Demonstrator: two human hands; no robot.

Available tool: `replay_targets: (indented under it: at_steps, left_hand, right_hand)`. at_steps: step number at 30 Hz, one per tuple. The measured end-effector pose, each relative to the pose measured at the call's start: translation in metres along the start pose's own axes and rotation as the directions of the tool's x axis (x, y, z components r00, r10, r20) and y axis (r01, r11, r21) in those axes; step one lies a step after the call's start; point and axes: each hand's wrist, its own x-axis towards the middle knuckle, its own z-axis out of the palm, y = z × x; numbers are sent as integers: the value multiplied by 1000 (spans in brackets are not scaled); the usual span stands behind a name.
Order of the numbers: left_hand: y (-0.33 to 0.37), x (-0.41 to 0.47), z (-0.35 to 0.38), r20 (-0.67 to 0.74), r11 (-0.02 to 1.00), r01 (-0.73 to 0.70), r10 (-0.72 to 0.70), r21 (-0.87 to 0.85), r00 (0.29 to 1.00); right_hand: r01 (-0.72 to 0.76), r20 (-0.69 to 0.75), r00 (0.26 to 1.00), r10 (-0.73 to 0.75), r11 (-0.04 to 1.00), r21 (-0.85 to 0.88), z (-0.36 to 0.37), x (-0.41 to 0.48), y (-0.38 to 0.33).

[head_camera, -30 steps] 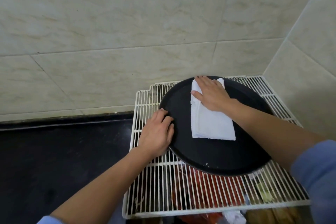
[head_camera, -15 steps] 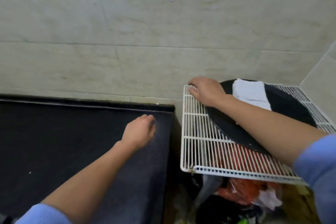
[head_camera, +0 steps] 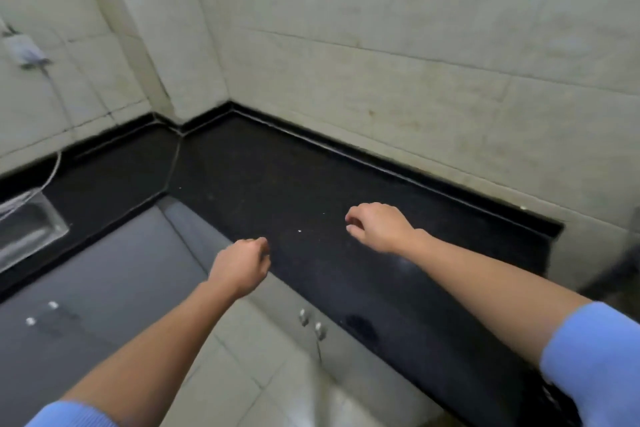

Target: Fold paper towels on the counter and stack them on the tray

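- The black counter [head_camera: 311, 184] runs from the middle left of the frame to the lower right. It bends at a corner in the upper left.
- The right hand [head_camera: 379, 227] is over the middle of the counter, palm down, its fingers loosely curled and holding nothing. Whether the fingertips touch the stone cannot be told.
- The left hand [head_camera: 239, 269] hangs at the counter's front edge, below and left of the right hand. Its fingers are loosely curled under and grip nothing.
- Both forearms are bare and reach in from the bottom corners, with a blue sleeve [head_camera: 595, 357] at the lower right.
- A few white specks [head_camera: 299, 230] lie on the counter between the hands.
- A pale tiled wall [head_camera: 415, 45] backs the counter, which ends at the right edge of the frame.
- Cabinet knobs [head_camera: 303, 317] show below the front edge, with floor tiles [head_camera: 242, 374] under them.
- A metal sink [head_camera: 27, 232] sits at the far left, with a cable [head_camera: 52, 166] dropping toward it from a wall socket [head_camera: 24, 50].
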Motion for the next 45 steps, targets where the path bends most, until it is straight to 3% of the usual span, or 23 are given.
replay_targets:
  at_steps: [6, 12, 20, 26, 30, 34, 45]
  left_hand:
    - [-121, -29, 7, 15, 968, 247, -247, -42, 969]
    - [-218, -22, 5, 22, 919, 394, -394, -20, 919]
    - [-362, -1, -24, -16, 767, 638, -640, -74, 768]
    - [-432, -29, -22, 51, 608, 788, -787, -98, 614]
    - [-491, -44, -21, 45, 526, 845, -846, -97, 532]
    - [-567, -46, -25, 40, 493, 859, -864, -137, 502]
    - [-755, -45, -60, -5, 491, 846, -865, -207, 501]
  right_hand:
    - [212, 82, 974, -210, 977, -19, 31, 102, -107]
    - [361, 135, 925, -356, 933, -9, 70, 207, -183]
    - [564, 161, 808, -566, 823, 64, 107, 362, -314]
    - [714, 232, 673, -702, 699, 46, 135, 426, -418]
    - [771, 251, 602, -758, 633, 65, 160, 459, -487]
    - [807, 268, 555, -788, 588, 56, 180, 495, -556]
    - [775, 273, 591, -759, 628, 65, 202, 602, -726]
